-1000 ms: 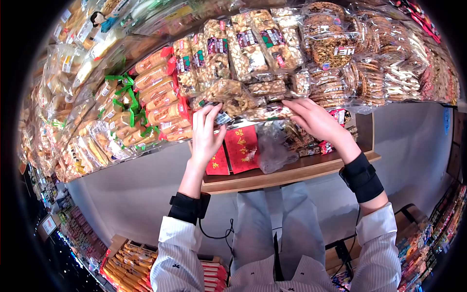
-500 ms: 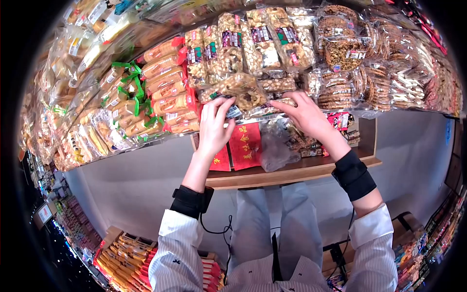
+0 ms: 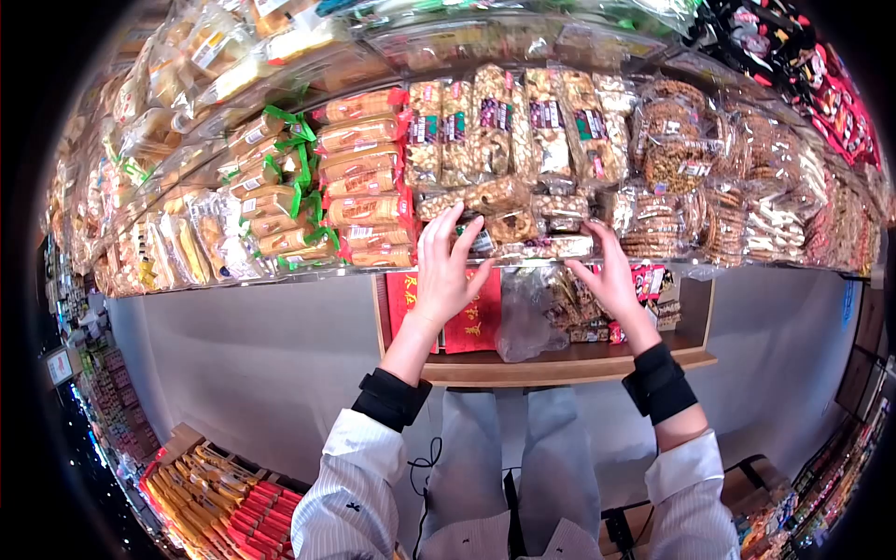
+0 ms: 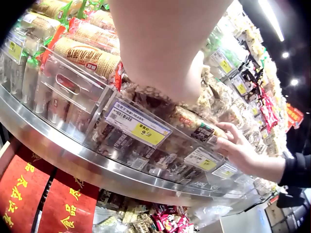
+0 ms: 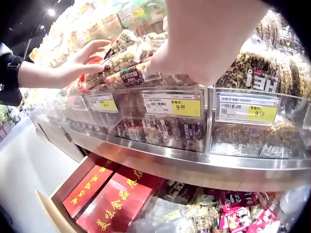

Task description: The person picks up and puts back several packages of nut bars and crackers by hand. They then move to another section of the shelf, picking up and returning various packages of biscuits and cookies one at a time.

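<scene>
A wrapped nut bar pack (image 3: 551, 247) lies lengthwise along the front edge of the shelf display, between both hands. My right hand (image 3: 611, 280) pinches its right end, with the fingers along the far side and the thumb on the near side. My left hand (image 3: 446, 275) reaches over packs at the left, fingers extended and thumb spread apart. Its fingertips touch a wrapped nut cluster pack (image 5: 124, 57) in the right wrist view. More nut bar packs (image 3: 549, 121) stand in a row behind. In the left wrist view my left fingers are hidden behind the hand.
Red-ended biscuit rolls (image 3: 364, 182) lie left of the hands, round seed cookies (image 3: 667, 168) right. A clear front panel carries price tags (image 5: 172, 106) above a metal rail (image 5: 160, 164). Below, an open wooden drawer (image 3: 560, 369) holds red boxes (image 3: 471, 327) and bagged snacks.
The head view has shifted, so the shelf front sits lower in it. My right hand has moved to the pack's right end, uncovering more of it. My left thumb and fingers have spread wider.
</scene>
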Demonstrator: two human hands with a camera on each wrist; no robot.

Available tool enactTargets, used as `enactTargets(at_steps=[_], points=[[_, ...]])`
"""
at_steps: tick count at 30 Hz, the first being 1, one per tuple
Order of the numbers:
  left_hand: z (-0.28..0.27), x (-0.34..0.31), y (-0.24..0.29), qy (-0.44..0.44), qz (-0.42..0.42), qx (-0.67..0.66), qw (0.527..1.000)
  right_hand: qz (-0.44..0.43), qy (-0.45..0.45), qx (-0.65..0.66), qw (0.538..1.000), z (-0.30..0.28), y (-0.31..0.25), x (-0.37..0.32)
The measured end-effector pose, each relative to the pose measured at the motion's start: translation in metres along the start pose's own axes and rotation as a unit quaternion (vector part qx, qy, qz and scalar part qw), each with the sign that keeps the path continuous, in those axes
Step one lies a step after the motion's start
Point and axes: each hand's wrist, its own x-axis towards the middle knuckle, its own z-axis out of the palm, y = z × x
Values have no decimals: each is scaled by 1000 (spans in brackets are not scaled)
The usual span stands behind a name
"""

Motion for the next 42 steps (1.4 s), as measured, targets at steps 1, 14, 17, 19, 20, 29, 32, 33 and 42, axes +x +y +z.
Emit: enactTargets(at_steps=[1, 14, 17, 19, 20, 29, 32, 33, 42], points=[[0, 2, 1, 14, 0, -8, 1000, 18, 10, 17, 1000, 3, 3, -4], [1, 51, -4, 32, -32, -29, 999, 21, 17, -12, 1000, 8, -3, -2], [-11, 53, -5, -1, -1, -71, 998, 29, 38, -4, 999, 12, 1, -3], [-16, 54, -8, -13, 17, -80, 997, 34, 55, 14, 998, 14, 5, -4], [-19, 59, -6, -16, 26, -77, 997, 35, 53, 9, 998, 13, 5, -4], [-36, 74, 3, -14, 85, -44, 995, 3, 148, -27, 989, 24, -17, -33], [-59, 62, 10, 90, -26, -98, 991, -68, 128, -87, 986, 23, -41, -35], [-63, 56, 8, 128, -69, -114, 983, -96, 115, -100, 984, 21, -51, -28], [-77, 33, 3, 159, -173, -226, 945, -210, 28, -184, 960, 25, -59, 52]])
